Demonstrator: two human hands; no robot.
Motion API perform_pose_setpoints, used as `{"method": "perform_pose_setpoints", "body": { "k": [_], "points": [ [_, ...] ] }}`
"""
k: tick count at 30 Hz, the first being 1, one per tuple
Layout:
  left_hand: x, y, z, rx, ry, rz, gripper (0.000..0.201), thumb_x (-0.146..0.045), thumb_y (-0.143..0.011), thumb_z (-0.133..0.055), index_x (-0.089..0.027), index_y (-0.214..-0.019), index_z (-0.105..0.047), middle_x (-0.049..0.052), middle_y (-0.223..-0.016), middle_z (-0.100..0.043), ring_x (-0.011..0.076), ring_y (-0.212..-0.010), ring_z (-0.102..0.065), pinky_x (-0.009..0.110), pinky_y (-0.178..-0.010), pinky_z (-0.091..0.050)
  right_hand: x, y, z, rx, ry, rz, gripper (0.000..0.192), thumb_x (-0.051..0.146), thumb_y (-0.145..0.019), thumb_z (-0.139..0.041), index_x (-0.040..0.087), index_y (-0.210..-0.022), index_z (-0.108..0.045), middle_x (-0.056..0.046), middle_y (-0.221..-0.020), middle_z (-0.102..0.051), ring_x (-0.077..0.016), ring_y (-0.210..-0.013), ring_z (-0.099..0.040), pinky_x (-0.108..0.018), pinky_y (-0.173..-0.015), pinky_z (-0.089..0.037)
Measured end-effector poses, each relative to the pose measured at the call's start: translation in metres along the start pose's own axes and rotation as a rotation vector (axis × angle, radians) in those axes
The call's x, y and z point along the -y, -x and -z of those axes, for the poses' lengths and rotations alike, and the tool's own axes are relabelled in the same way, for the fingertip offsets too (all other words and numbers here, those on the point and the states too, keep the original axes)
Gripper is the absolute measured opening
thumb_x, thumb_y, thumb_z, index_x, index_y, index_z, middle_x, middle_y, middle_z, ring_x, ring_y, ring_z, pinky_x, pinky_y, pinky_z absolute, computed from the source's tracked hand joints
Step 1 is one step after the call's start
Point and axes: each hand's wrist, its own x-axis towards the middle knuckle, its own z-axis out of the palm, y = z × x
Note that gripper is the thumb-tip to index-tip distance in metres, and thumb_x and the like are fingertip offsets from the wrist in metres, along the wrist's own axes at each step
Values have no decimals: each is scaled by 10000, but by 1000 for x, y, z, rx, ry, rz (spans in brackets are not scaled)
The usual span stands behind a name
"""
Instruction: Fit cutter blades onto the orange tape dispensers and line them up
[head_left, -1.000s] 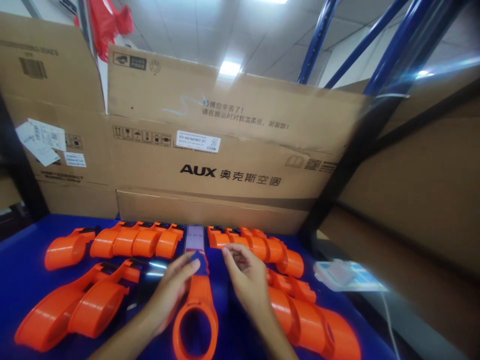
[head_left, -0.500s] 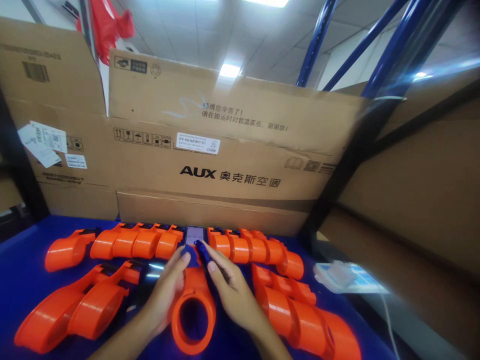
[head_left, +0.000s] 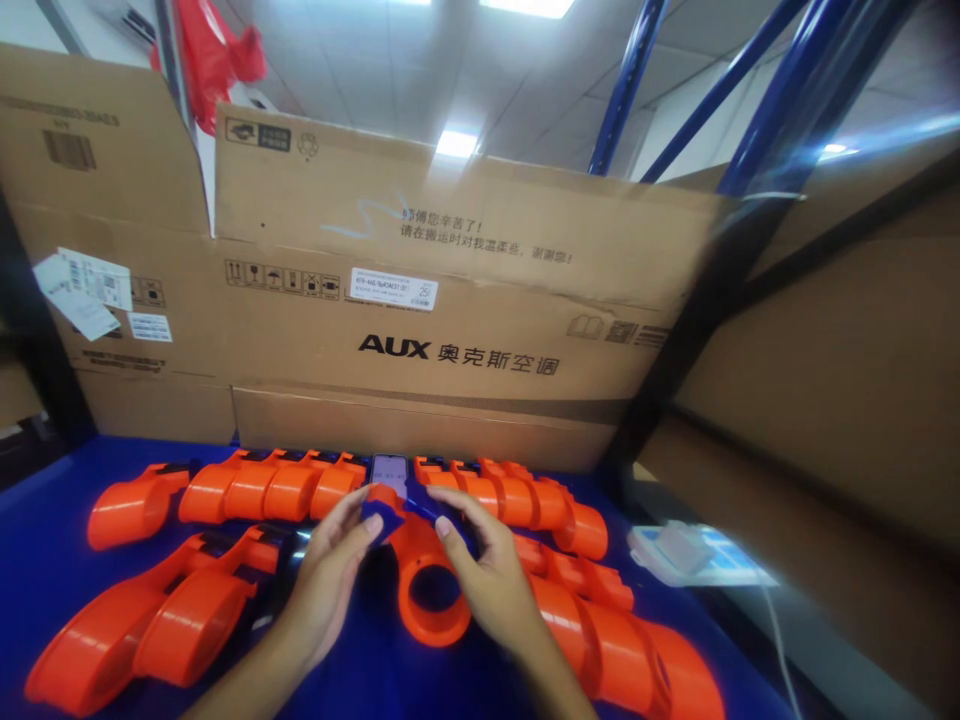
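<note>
Both hands, left (head_left: 326, 580) and right (head_left: 491, 585), grasp an orange dispenser (head_left: 424, 575); its ring faces the camera, its blue-tipped nose apparently pointing away toward the boxes (head_left: 450, 330).

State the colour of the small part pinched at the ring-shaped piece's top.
Dark blue part, head view.

orange part (head_left: 424, 570) – top end hidden by hands | carton label (head_left: 394, 289) – print unreadable

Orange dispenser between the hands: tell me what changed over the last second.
The orange dispenser moved away from the person and tilted, ring now toward the right hand, which closed onto it. The left hand stayed at the blue piece. The orange rows did not move.
</note>
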Motion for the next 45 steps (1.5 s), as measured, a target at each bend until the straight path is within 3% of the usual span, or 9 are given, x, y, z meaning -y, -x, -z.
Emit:
{"method": "perform_pose_setpoints", "body": {
  "k": [20,27,35,40,45],
  "points": [
    [-7,2,-5,-23,-51,-20,499,-318,-713,-836,-197,-1175,-695,116,-1182,-738,342,-1207,-618,471,-1021,-488,1,0,1,70,-2,3,295,347,-933,-623,271,-1210,-691,-70,-1252,-702,-267,-1190,-635,-486,-1072,-469],
    [-13,3,-1,34,-14,-88,544,-271,-720,-827,-251,-1242,-677,89,-1369,-644,327,-1353,-495,431,-1133,-388,6,3,4,131,-16,42,452,313,-912,-653,286,-1355,-566,-76,-1361,-633,-271,-1244,-603,-467,-1059,-486],
    [-11,0,7,234,-93,-219,602,-318,-716,-815,-250,-1286,-634,117,-1461,-553,376,-1397,-419,468,-1159,-324,11,7,6,124,286,259,673,292,-787,-756,285,-1413,-508,-87,-1264,-666,-287,-1133,-652,-434,-986,-537],
    [-9,-4,4,137,-250,-239,537,-300,-694,-844,-278,-1185,-629,78,-1297,-646,335,-1267,-545,428,-1088,-391,2,7,5,103,489,413,560,287,-831,-709,282,-1371,-562,-108,-1173,-671,-295,-1073,-653,-476,-933,-559],
    [-6,-6,10,23,-335,-293,504,-284,-660,-864,-283,-1108,-632,28,-1115,-660,283,-1110,-600,363,-1011,-429,-1,6,4,86,537,503,523,256,-851,-694,292,-1358,-575,-111,-1139,-665,-293,-1051,-645,-492,-901,-569]
  ]
}}
